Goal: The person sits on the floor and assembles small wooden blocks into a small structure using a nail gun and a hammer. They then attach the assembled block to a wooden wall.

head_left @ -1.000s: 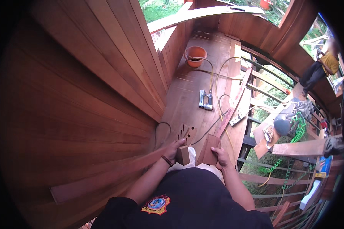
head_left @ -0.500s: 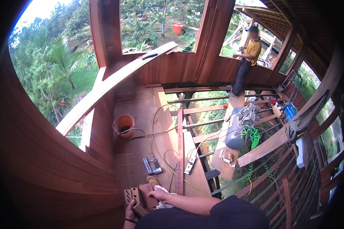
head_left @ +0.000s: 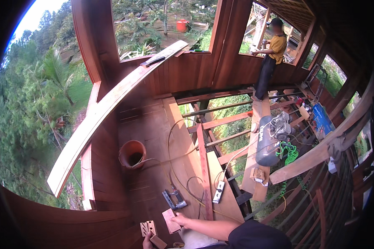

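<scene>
My right hand (head_left: pixel 179 219) grips a flat reddish wooden block (head_left: pixel 169 220) by its right edge, above the floorboards. Lower left, my left hand (head_left: pixel 147 241) closes around a smaller brown wooden block (head_left: pixel 158 242). Just above its fingers is a light wooden piece with slots and holes (head_left: pixel 145 228); whether the left hand also holds this piece is hard to make out. A grey nail gun (head_left: pixel 174 200) lies on the boards beyond the right hand's block, with a hose running from it.
An orange bucket (head_left: pixel 132 155) stands at left. A white power strip (head_left: pixel 218 192) lies near open floor joists (head_left: pixel 232 159). Beyond are an air compressor (head_left: pixel 266 143), a small cardboard box (head_left: pixel 257 174) and a person in a yellow shirt (head_left: pixel 277 45). A long plank (head_left: pixel 108 112) rests across the window openings.
My right hand has lifted the reddish block away from the slotted piece, up and right toward the nail gun. My left hand sits lower in view. The whole view has shifted.
</scene>
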Motion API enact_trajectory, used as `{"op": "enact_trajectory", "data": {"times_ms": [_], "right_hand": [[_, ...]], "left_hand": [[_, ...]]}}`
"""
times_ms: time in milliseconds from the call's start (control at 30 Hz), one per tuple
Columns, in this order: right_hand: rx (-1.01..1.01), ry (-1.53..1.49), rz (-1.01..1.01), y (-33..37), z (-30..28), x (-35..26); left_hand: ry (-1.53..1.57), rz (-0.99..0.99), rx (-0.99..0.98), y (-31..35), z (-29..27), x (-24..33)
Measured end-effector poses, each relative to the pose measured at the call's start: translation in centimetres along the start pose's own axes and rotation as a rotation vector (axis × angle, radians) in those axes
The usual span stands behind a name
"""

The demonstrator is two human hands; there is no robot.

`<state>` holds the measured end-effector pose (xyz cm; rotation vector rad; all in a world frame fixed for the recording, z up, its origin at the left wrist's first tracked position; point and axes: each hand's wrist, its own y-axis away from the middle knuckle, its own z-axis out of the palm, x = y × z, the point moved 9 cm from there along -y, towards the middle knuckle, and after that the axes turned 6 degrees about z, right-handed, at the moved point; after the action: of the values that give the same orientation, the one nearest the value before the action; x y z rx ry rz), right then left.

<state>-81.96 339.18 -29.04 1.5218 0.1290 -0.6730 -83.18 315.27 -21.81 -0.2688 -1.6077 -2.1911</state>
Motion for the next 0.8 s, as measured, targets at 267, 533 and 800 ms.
{"op": "enact_trajectory", "data": {"times_ms": [267,533,800], "right_hand": [[0.256,0.286,-0.030,-18.5,-6.3,2.3],[0.020,0.655,-0.093,-36.9,-2.9,8.0],[-0.089,0.365,-0.177,-46.8,1.4,14.8]], "left_hand": [[-0.184,0.129,0.295,-21.3,-11.4,-7.7],[-0.287,0.359,0.396,-40.4,-19.9,-12.8],[-0.472,0.595,0.442,-48.2,-21.0,-9.3]]}}
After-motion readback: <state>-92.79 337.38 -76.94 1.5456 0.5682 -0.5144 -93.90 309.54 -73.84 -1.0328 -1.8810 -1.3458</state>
